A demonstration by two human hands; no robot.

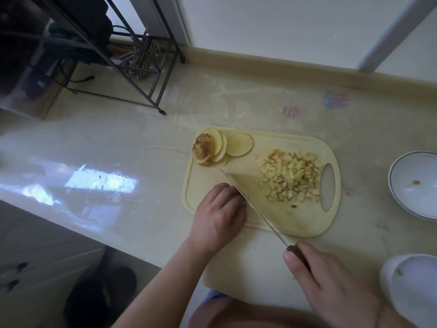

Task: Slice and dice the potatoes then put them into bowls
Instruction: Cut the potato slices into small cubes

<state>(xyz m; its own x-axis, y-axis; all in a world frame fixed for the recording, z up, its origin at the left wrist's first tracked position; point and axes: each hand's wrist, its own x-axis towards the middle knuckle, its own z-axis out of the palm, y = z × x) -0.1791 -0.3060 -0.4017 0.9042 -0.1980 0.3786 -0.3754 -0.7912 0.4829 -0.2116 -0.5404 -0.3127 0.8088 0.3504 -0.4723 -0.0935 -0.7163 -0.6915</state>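
Head view: potato slices [218, 147] lie fanned at the cutting board's [295, 218] far-left corner, diced pieces [292, 177] heaped near its handle hole. My left hand [218, 214] curls over something hidden; my right hand [331, 282] grips the knife [250, 202]. Dicing is under way. Next, I judge, more slices, then the bowl [399, 185] on the bench [142, 181].

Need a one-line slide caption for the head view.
Right hand grips knife over cutting board; left hand rests beside blade, diced potato and slices waiting.
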